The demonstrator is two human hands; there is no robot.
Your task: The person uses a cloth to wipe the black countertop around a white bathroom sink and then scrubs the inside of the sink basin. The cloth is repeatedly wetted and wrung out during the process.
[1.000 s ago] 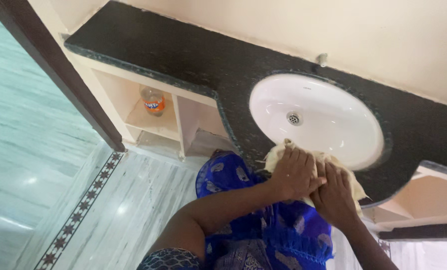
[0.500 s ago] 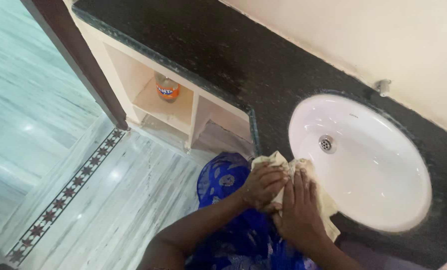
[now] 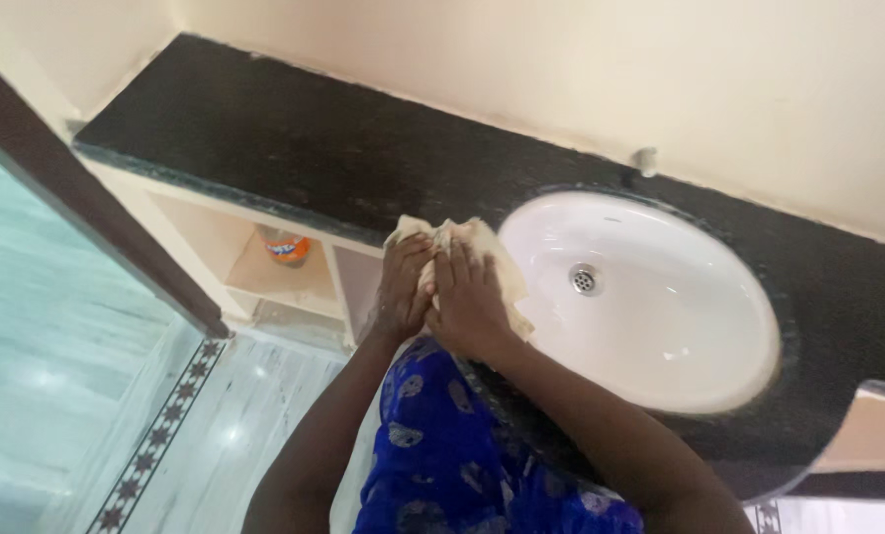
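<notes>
Hands together, left hand (image 3: 403, 287) and right hand (image 3: 472, 302), fingers clamped on a cream cloth (image 3: 477, 247), now pressing it on the black bench (image 3: 294, 148) just left of the white sink (image 3: 660, 307), having shifted off the near rim since a second ago.

Your black speckled surface (image 3: 294, 148) holds a white oval sink (image 3: 660, 326); the cream cloth (image 3: 482, 247) lies at its front edge.

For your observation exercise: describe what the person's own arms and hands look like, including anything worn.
Both forearms are bare, with no visible sleeves. The left hand and right hand appear to be without gloves. Below them shows a bright blue garment with pale patterned motifs.
</notes>
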